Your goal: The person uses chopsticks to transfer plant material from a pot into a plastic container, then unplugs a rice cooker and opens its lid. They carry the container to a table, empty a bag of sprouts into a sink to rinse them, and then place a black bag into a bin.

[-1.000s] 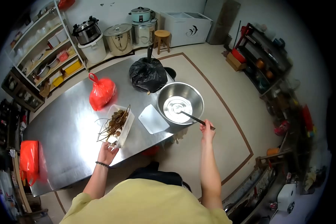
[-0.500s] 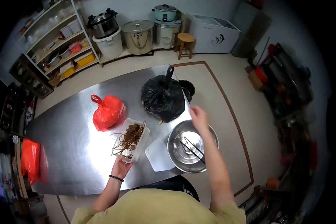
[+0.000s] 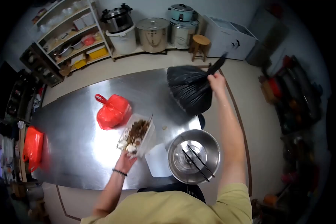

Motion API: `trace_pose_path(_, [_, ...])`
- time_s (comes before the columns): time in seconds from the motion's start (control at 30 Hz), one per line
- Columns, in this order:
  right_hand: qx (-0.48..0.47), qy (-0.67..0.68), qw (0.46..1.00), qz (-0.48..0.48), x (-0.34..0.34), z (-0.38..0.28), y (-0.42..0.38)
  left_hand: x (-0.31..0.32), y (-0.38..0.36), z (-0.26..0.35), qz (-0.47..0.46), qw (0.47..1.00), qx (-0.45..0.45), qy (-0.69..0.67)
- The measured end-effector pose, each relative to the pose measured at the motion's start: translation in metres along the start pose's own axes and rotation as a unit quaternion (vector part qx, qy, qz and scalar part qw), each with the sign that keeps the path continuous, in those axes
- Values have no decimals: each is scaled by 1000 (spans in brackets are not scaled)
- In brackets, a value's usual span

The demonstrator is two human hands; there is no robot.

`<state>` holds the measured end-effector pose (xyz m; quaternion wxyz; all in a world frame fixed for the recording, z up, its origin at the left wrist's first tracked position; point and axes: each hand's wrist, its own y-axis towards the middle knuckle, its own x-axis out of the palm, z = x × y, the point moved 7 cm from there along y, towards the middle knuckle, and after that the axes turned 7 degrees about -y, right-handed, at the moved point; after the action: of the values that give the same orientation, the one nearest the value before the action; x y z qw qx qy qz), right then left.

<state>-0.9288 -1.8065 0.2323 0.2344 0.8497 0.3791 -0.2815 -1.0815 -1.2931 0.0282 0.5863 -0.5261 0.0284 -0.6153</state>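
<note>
My right hand (image 3: 217, 81) is closed round the gathered neck of a black plastic bag (image 3: 190, 89), which is tilted at the steel table's far right edge. My left hand (image 3: 126, 162) grips the near end of a clear plastic container (image 3: 148, 137) holding a brown, stringy food-like heap (image 3: 139, 130). Beside the container lies a white board or lid (image 3: 158, 160). A steel bowl (image 3: 175, 160) with black chopsticks or tongs (image 3: 196, 164) in it stands at the table's right edge. A knotted red bag (image 3: 114, 112) sits beyond the container.
The steel table (image 3: 74, 112) fills the middle. Another red bag (image 3: 33, 147) hangs at its left end. Behind are shelves (image 3: 69, 35), large pots (image 3: 152, 35), a wooden stool (image 3: 200, 45) and a white chest freezer (image 3: 227, 39). Part of a dark container (image 3: 201, 121) shows below the black bag.
My right hand has moved up from near the bowl and taken hold of the black bag, which is now shifted right and tilted. The view has shifted slightly.
</note>
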Motion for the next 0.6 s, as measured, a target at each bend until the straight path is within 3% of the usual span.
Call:
trace_pose_path(0.07, [-77,102,991,30,-71,-1,-26,26,45,6,-45,999,-12,-9])
trace_pose_path(0.1, [-65,138,987,56,-105,1,-49,43,65,7,-30,999,-19,-4])
trace_pose_path(0.2, [-50,47,987,145,-202,14,-133,108,121,4,-56,998,-18,-7])
trace_pose_path(0.27, [-18,-33,976,214,-254,36,-202,128,175,-7,-178,983,-37,11])
trace_pose_path(0.3, [2,-81,965,249,-278,47,-239,131,186,-11,-150,988,-9,36])
trace_pose_path(0.33, [24,-128,956,262,-299,54,-276,145,182,-19,-134,989,-57,29])
trace_pose_path(0.37, [46,-169,945,275,-319,64,-309,130,200,-25,-46,994,-92,23])
trace_pose_path(0.4, [88,-188,934,289,-341,83,-343,120,216,-26,-48,997,-51,41])
trace_pose_path(0.5, [191,-175,909,326,-382,180,-452,116,240,-18,-244,957,-48,151])
trace_pose_path(0.53, [270,-184,887,327,-390,202,-490,83,261,14,-117,973,38,194])
trace_pose_path(0.6, [406,-217,837,297,-392,262,-572,83,239,58,56,933,178,308])
